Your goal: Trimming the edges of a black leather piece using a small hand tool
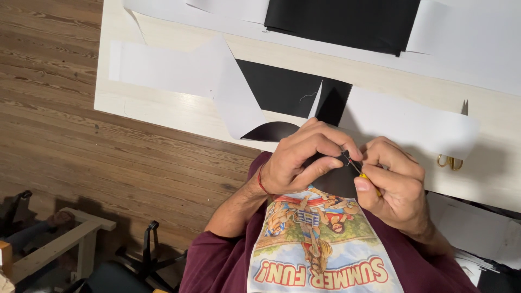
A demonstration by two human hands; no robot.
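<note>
My left hand [304, 157] pinches a piece of black fabric [325, 173] between thumb and fingers, close to my chest. My right hand [396, 182] holds a small yellow-handled tool [364, 176] with a thin metal tip that points into the fabric at my left fingertips. A red thread band circles my left wrist. The black fabric runs up from my hands onto the table [179, 111], where it lies between white pattern pieces [163, 68].
A larger black fabric piece [347, 21] and more white sheets [467, 43] lie at the table's far side. Scissors with gold handles [450, 160] rest at the right, partly under white paper. Wooden floor spreads left; a chair base [146, 255] and a wooden stool [70, 239] stand below.
</note>
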